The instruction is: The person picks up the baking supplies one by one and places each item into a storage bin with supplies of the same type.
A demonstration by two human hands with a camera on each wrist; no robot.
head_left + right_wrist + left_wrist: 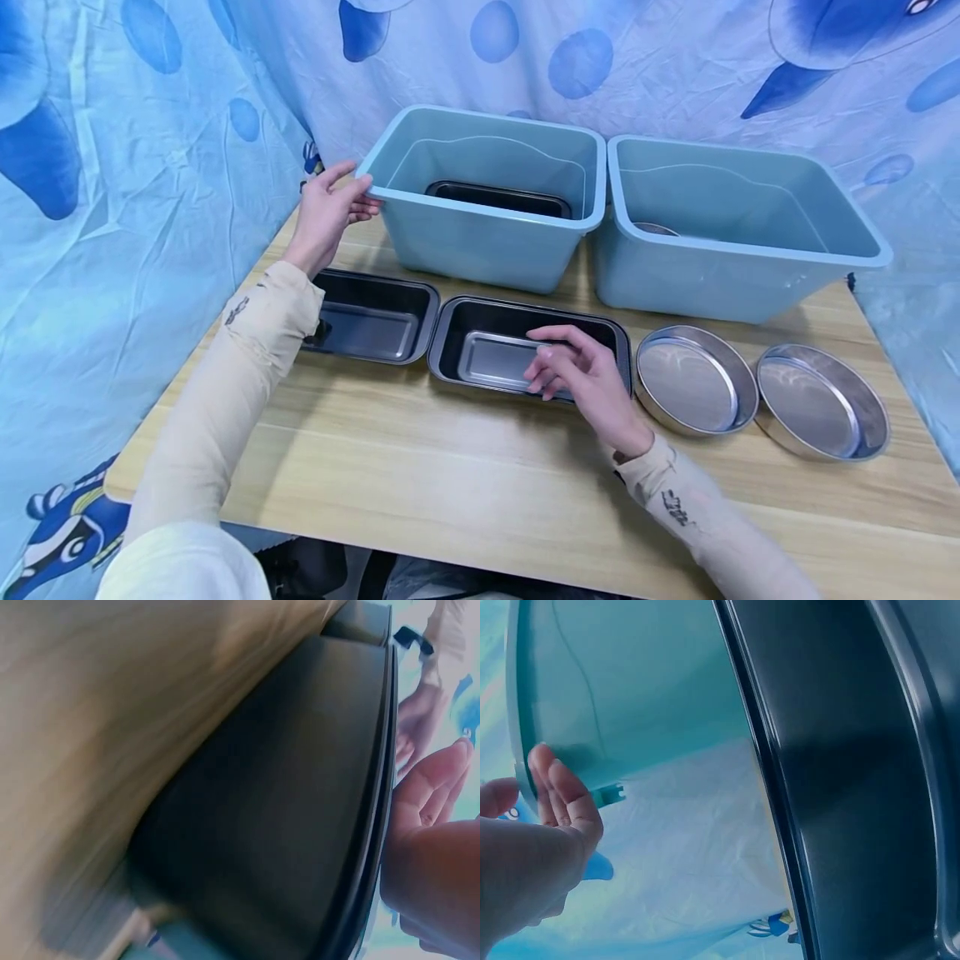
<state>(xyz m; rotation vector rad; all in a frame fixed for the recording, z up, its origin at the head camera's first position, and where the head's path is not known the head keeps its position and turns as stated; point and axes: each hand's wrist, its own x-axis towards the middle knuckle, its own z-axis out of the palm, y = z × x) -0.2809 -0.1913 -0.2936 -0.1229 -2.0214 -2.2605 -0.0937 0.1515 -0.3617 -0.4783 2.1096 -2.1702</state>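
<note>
My left hand [330, 208] grips the front left corner of a light blue plastic bin [480, 242], with the rim between thumb and fingers. Inside that bin lies a dark loaf pan [498, 198]. My right hand [581, 375] hovers over the right end of another dark loaf pan [480, 358], its fingers loosely bent and holding nothing. In the right wrist view, the hand [435, 840] shows beside this pan's dark outer wall [262, 802]. A matching loaf pan [367, 321] sits to the left, partly hidden by my left wrist.
A second light blue bin [690, 279] stands at the right, with a metal rim [655, 228] just showing inside. Two round silver cake pans, one [697, 383] left of the other [817, 408], sit before it on the wooden table [420, 475]. Blue patterned curtains [480, 58] surround the table.
</note>
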